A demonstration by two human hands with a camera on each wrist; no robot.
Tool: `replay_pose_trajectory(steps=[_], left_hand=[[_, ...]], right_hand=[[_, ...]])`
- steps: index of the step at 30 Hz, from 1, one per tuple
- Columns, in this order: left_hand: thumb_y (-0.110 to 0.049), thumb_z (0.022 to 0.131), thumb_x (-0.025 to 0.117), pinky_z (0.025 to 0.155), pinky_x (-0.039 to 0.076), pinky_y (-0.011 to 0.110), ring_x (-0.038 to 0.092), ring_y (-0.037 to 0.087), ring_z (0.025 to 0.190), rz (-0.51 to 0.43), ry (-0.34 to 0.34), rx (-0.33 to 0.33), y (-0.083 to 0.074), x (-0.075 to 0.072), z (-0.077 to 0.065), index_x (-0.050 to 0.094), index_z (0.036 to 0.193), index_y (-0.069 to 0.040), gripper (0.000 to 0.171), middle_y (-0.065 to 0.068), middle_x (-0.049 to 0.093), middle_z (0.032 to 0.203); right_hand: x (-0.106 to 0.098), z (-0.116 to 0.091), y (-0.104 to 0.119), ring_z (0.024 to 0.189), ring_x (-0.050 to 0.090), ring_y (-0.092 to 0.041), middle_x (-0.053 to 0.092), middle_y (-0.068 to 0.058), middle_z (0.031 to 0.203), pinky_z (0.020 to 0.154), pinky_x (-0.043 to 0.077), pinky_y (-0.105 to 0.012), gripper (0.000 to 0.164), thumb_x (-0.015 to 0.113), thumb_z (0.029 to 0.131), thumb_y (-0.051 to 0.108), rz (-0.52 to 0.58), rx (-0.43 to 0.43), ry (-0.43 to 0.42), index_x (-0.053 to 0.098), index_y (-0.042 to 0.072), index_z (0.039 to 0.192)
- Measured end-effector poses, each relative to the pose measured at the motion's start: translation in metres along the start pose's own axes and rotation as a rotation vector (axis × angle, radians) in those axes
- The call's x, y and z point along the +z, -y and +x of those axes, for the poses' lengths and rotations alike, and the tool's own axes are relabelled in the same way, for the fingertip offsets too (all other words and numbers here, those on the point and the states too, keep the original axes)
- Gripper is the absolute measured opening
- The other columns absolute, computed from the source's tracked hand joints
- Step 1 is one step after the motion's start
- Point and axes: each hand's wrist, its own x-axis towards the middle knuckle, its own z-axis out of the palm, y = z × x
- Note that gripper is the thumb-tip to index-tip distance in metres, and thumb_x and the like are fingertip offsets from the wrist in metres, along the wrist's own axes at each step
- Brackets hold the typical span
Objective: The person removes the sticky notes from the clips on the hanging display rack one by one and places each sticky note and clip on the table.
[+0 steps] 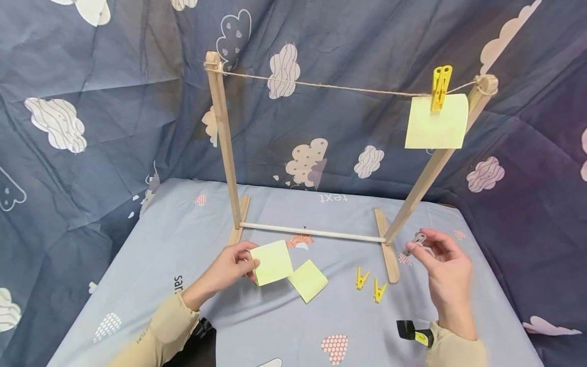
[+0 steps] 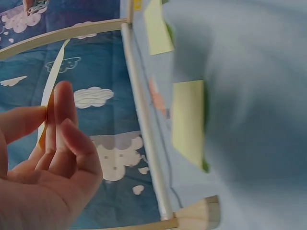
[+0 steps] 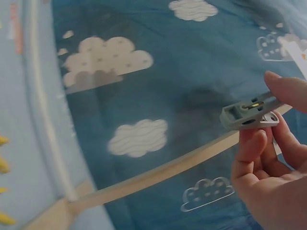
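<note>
My left hand (image 1: 238,262) pinches a pale yellow sticky note (image 1: 272,262) between thumb and fingers, above the table and left of centre. In the left wrist view the held note (image 2: 53,81) appears nearly edge-on. Another yellow note (image 1: 308,281) lies on the cloth just right of it, partly overlapped in the head view. Two notes on the cloth (image 2: 188,120) show in the left wrist view. At the right, my right hand (image 1: 447,265) holds a grey clothespin (image 3: 249,115), its handle ends between thumb and fingers.
A wooden frame (image 1: 224,137) carries a string (image 1: 321,85) across its top. A yellow clothespin (image 1: 441,86) clips a note (image 1: 435,127) near the right post. Two yellow clothespins (image 1: 361,278) lie before the frame's right foot (image 1: 387,255). A white rod (image 1: 312,232) joins the feet.
</note>
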Motion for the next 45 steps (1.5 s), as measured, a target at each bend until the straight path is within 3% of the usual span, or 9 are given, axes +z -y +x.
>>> replay_pose_trajectory(steps=[4,9,13,18,23,29,32,45], left_hand=[[-0.006,0.084,0.058,0.059,0.052,0.038,0.062,0.031,0.059,0.031,0.047,0.011,0.012,0.004,-0.002,0.050,0.116,0.001,0.034,0.017,0.059,0.069],[-0.008,0.082,0.061,0.055,0.051,0.036,0.061,0.031,0.056,0.089,0.116,-0.013,0.024,0.007,-0.006,0.050,0.116,0.003,0.037,0.012,0.058,0.064],[-0.009,0.081,0.063,0.046,0.040,0.022,0.059,0.026,0.051,0.128,0.173,-0.037,0.032,0.009,-0.011,0.053,0.112,0.004,0.035,0.011,0.058,0.061],[-0.014,0.079,0.066,0.042,0.031,0.017,0.051,0.018,0.045,0.173,0.248,-0.046,0.040,0.013,-0.014,0.057,0.104,-0.001,0.030,0.011,0.059,0.058],[-0.017,0.079,0.067,0.043,0.035,0.018,0.051,0.014,0.043,0.320,0.265,-0.011,0.045,0.018,-0.018,0.060,0.099,-0.007,0.024,0.003,0.054,0.054],[-0.017,0.077,0.066,0.044,0.036,0.018,0.042,0.003,0.043,0.577,0.200,0.028,0.048,0.023,-0.022,0.060,0.088,-0.012,0.013,-0.008,0.045,0.052],[-0.017,0.076,0.067,0.043,0.034,0.019,0.038,0.002,0.045,0.656,0.173,0.026,0.048,0.026,-0.023,0.059,0.084,-0.014,0.012,-0.009,0.044,0.053],[-0.023,0.071,0.069,0.043,0.032,0.022,0.038,0.006,0.048,0.774,0.147,-0.041,0.046,0.036,-0.028,0.057,0.095,-0.014,0.029,-0.008,0.045,0.055]], right_hand=[[-0.007,-0.012,-0.017,0.078,0.057,-0.010,0.061,-0.003,0.090,0.060,0.048,-0.014,0.042,0.072,0.065,-0.011,-0.227,0.129,0.022,0.058,-0.008,0.105],[-0.020,-0.028,-0.047,0.073,0.056,-0.006,0.061,0.002,0.084,0.058,0.047,-0.014,0.039,0.075,0.067,0.000,-0.447,0.142,0.115,0.060,-0.005,0.103],[-0.023,-0.045,-0.069,0.066,0.056,-0.006,0.060,-0.001,0.078,0.055,0.047,-0.018,0.038,0.077,0.067,0.010,-0.677,0.131,0.281,0.061,0.001,0.100],[-0.018,-0.063,-0.079,0.068,0.052,-0.007,0.057,-0.005,0.077,0.057,0.044,-0.020,0.040,0.079,0.065,0.021,-0.865,0.214,0.433,0.062,0.007,0.100],[-0.015,-0.073,-0.087,0.070,0.049,-0.010,0.053,-0.004,0.076,0.059,0.043,-0.020,0.038,0.079,0.064,0.016,-0.919,0.303,0.496,0.063,0.009,0.098],[-0.014,-0.080,-0.096,0.070,0.048,-0.010,0.056,-0.002,0.080,0.059,0.040,-0.020,0.040,0.081,0.059,0.014,-0.994,0.313,0.513,0.064,0.011,0.095],[-0.014,-0.083,-0.098,0.070,0.047,-0.011,0.057,-0.001,0.082,0.059,0.037,-0.021,0.039,0.081,0.059,0.014,-1.013,0.320,0.531,0.064,0.013,0.094],[-0.012,-0.091,-0.107,0.067,0.044,-0.011,0.054,0.003,0.078,0.058,0.035,-0.022,0.034,0.080,0.058,0.011,-1.017,0.339,0.596,0.062,0.017,0.087]])
